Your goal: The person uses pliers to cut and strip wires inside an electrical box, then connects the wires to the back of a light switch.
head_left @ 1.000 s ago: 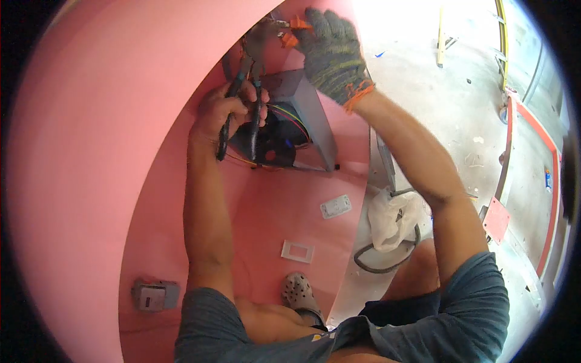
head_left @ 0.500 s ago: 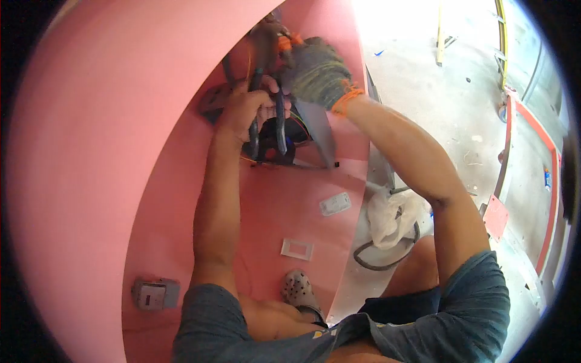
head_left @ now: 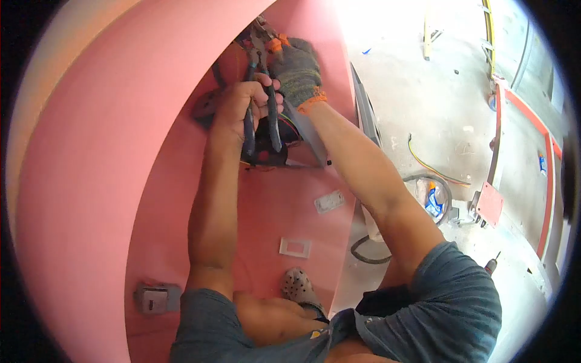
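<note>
The bare left hand (head_left: 251, 103) is wrapped round the pliers (head_left: 273, 121), their spread handles inside its curled fingers, their head beyond the knuckles, toward the far end of the pink panel (head_left: 254, 206). Close beside it bends the gloved right hand (head_left: 298, 72); I can't tell its grip.

Left grip (head_left: 239, 104) curled, right grip (head_left: 296, 72) gloved, arms (head_left: 215, 206) outstretched

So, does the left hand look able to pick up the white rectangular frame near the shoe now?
Probably not: the left hand is holding the pliers. Nothing seems to cover the white rectangular frame, though.
</note>
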A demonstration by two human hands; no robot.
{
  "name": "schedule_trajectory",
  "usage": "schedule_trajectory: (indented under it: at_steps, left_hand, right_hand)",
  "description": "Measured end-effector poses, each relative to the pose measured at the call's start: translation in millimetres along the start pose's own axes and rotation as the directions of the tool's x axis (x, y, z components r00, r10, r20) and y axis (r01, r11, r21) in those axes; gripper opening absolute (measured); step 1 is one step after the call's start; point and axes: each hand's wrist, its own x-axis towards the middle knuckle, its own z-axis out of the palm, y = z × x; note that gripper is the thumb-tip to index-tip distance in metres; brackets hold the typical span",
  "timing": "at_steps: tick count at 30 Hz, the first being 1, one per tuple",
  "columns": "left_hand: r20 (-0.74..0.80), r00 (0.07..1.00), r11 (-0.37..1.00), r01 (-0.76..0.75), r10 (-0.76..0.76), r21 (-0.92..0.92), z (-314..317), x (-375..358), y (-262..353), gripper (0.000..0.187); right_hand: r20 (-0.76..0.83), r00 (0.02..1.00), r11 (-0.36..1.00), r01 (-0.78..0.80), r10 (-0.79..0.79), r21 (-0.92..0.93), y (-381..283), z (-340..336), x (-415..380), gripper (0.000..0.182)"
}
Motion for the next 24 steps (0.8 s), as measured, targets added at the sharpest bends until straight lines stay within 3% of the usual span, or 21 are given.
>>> schedule_trajectory:
  at_steps: [1, 2, 4, 5, 7, 8, 10, 11, 13, 14, 15, 16, 17, 18, 19, 20, 21, 22, 23, 24]
  left_hand:
    - [-0.001, 1.0, 1.0, 0.005, -0.005, 0.001, -2.1, -0.1, 0.6, 0.028]
    - [0.014, 1.0, 0.999, 0.013, -0.012, -0.029, -4.9, 2.0, 2.6, 0.03]
    - [0.02, 0.999, 0.998, 0.026, -0.025, -0.058, -11.1, 0.9, 6.7, 0.031]
    - [0.083, 0.996, 0.995, 0.032, -0.024, -0.098, -12.7, 2.8, 10.6, 0.034]
    - [0.147, 0.989, 0.989, 0.057, -0.036, -0.138, -11.8, 4.4, 12.7, 0.036]
    - [0.163, 0.986, 0.987, 0.05, -0.025, -0.154, -9.6, 5.7, 15.0, 0.037]
    - [0.18, 0.983, 0.983, 0.047, -0.015, -0.175, -4.4, 5.1, 15.2, 0.038]
    - [0.136, 0.99, 0.978, 0.058, -0.03, -0.201, -0.4, 5.0, 14.8, 0.039]
    - [0.093, 0.995, 0.972, 0.065, -0.044, -0.227, 8.2, 4.9, 14.6, 0.04]
    - [0.121, 0.991, 0.845, 0.111, -0.055, -0.523, 14.9, 6.3, 13.0, 0.039]
    - [0.143, 0.988, 0.628, 0.149, -0.061, -0.764, 19.9, 5.3, 11.0, 0.039]
    - [0.139, 0.988, 0.632, 0.147, -0.062, -0.761, 26.2, 8.4, 16.4, 0.039]
    - [0.176, 0.984, 0.609, 0.113, 0.043, -0.785, 35.0, 16.5, 25.6, 0.038]
    - [0.201, 0.969, 0.579, 0.082, 0.143, -0.811, 40.7, 18.6, 30.1, 0.037]
    - [0.123, 0.992, 0.602, 0.087, 0.019, -0.794, 42.6, 16.9, 29.1, 0.034]
    - [0.123, 0.992, 0.598, 0.085, 0.023, -0.797, 36.2, 12.3, 24.9, 0.034]
    - [0.147, 0.989, 0.835, 0.092, -0.013, -0.542, 21.4, 5.7, 19.5, 0.034]
    - [0.152, 0.987, 0.972, 0.089, -0.056, -0.219, 3.9, 2.3, 15.2, 0.034]
    - [0.229, 0.97, 0.992, 0.101, -0.081, -0.079, -9.1, 3.8, 15.3, 0.035]
    - [0.232, 0.97, 0.993, 0.094, -0.074, -0.076, -21.3, 6.9, 16.1, 0.035]
  right_hand:
    - [0.126, 0.99, 0.988, -0.084, 0.068, 0.131, -2.2, -1.4, -2.9, 0.04]
    - [0.125, 0.99, 0.988, -0.086, 0.07, 0.131, -4.4, -1.9, -1.3, 0.04]
    - [0.107, 0.993, 0.989, 0.064, -0.05, -0.13, -11.1, -1.9, 1.2, 0.035]
    - [0.103, 0.993, 0.989, 0.064, -0.051, -0.13, -14.3, -2.3, 6.6, 0.035]
    - [0.208, 0.972, 0.994, -0.106, 0.107, -0.015, -19.1, -5.9, 9.7, 0.032]
    - [0.206, 0.972, 0.994, -0.112, 0.114, -0.019, -21.1, -9.8, 10.1, 0.032]
    - [0.315, 0.902, 0.804, -0.411, 0.294, 0.429, -22.1, -13.1, 9.6, 0.032]
    - [0.311, 0.902, 0.805, -0.413, 0.298, 0.425, -18.3, -11.1, 10.6, 0.032]
    - [0.18, 0.942, 0.904, -0.325, 0.283, 0.277, -6.7, 4.5, 17.2, 0.033]
    - [0.178, 0.942, 0.904, -0.324, 0.283, 0.278, 4.3, 38.2, 18.5, 0.033]
    - [-0.093, 0.987, 0.827, -0.058, 0.132, 0.558, 15.2, 87.0, 13.8, 0.036]
    - [-0.395, 0.917, 0.653, 0.266, 0.055, 0.709, 21.1, 115.6, 12.5, 0.039]
    - [-0.397, 0.916, 0.651, 0.269, 0.055, 0.71, 23.3, 117.6, 14.8, 0.039]
    - [-0.356, 0.928, 0.758, 0.15, 0.113, 0.634, 27.8, 118.5, 11.2, 0.038]
    - [-0.316, 0.934, 0.843, 0.029, 0.169, 0.537, 34.1, 114.4, 6.7, 0.038]
    - [-0.291, 0.93, 0.903, -0.086, 0.225, 0.421, 44.4, 106.1, 5.5, 0.037]
    - [-0.076, 0.997, 0.983, 0.002, 0.012, 0.186, 25.5, 27.9, -14.5, 0.034]
    - [-0.08, 0.997, 0.982, 0.006, 0.009, 0.19, 21.7, 13.0, -6.5, 0.034]
    - [-0.051, 0.999, 0.996, -0.016, 0.012, -0.093, 19.8, 4.9, 2.6, 0.023]
    - [-0.025, 0.999, 0.929, -0.032, 0.025, -0.369, 18.4, -3.9, 10.8, 0.017]
